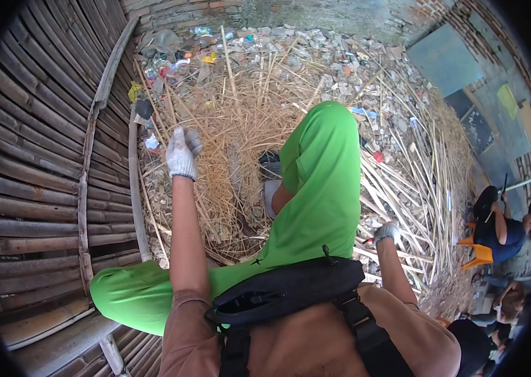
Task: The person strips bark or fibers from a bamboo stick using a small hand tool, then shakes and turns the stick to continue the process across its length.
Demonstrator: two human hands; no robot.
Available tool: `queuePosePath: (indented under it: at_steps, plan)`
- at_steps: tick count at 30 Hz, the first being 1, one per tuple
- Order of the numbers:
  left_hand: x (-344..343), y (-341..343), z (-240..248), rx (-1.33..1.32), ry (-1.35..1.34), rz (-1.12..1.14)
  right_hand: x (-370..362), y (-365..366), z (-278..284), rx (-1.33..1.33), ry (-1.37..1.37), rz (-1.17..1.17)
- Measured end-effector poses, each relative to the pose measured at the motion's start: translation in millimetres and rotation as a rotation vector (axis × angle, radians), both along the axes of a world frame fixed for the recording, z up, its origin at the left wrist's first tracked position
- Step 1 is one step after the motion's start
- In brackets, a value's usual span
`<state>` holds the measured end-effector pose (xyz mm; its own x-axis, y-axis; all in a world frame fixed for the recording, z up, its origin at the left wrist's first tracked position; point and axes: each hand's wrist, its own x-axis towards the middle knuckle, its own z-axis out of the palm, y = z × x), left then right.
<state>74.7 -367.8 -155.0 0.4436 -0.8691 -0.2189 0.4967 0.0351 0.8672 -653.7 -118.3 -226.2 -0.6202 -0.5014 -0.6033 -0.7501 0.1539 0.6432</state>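
Note:
My left hand, in a white knit glove, is raised at the left over the straw. Its fingers are curled in, and what they hold, if anything, is hidden. Down at my right side my right hand, gloved in the same way, is curled beside a pile of long pale stalks. The grip of that hand is too small to make out. Between my hands is my raised knee in green trousers. A black bag is strapped to my front.
A bamboo slat wall stands close at my left. Rubble and litter cover the ground ahead, up to a brick wall. At the right a person sits on an orange chair, and more people are nearer.

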Motion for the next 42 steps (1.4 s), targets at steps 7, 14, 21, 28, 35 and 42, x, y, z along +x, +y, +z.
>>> queuePosePath:
  at_steps: [7, 14, 21, 28, 35, 42]
  plan:
    - [123, 11, -34, 0.105, -0.039, 0.083, -41, 77, 21, 0.039, 0.003, -0.201]
    - [183, 29, -51, -0.001, 0.058, 0.102, -56, 123, 17, -0.023, -0.08, -0.349]
    - [119, 19, -5, 0.002, 0.08, 0.13, -35, 112, 2, 0.156, -0.092, -0.015]
    - [142, 36, 2, -0.012, 0.025, 0.168, -23, -59, 29, -1.176, -0.898, -0.98]
    - [172, 76, 6, 0.097, -0.018, 0.286, 134, -216, 94, -1.348, -1.297, -0.744]
    - [134, 70, 105, 0.066, -0.376, 0.133, 223, -345, 239, -1.486, -1.392, -0.03]
